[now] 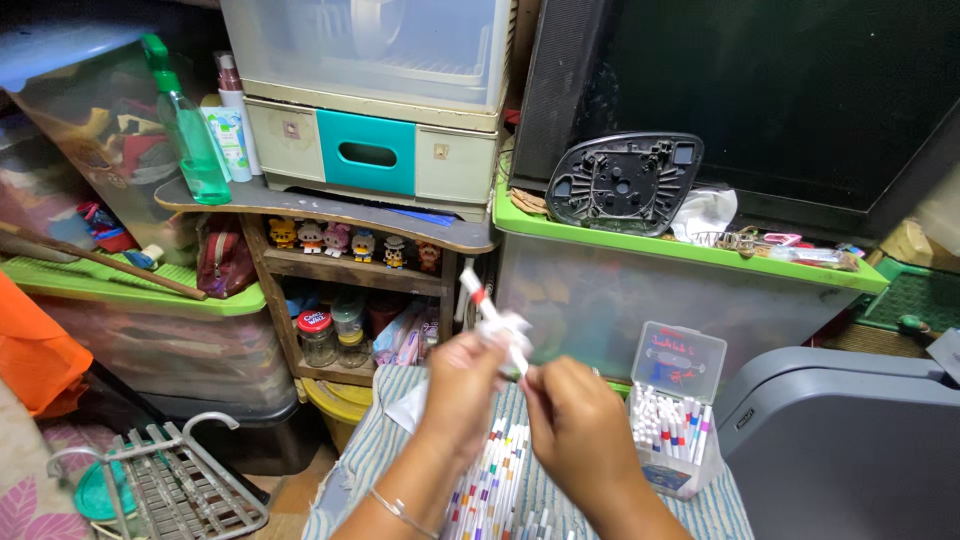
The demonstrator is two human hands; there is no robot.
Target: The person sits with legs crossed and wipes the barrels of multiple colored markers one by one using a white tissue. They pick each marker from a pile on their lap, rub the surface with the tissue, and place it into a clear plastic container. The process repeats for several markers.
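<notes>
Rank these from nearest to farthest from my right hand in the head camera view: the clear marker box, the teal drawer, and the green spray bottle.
Measured from the right hand:
1. Clear marker box, just to its right, on the striped cloth.
2. Teal drawer, up and to the left, in the beige drawer unit.
3. Green spray bottle, far upper left, on the shelf top.

2 bare forearms, no sleeves; thin silver bangle [402,512] on left wrist; hands ungloved.

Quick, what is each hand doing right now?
Left hand: closed on a white marker with a red band.
Right hand: fingers pinched at the same marker's lower end; the exact grip is hidden.
</notes>
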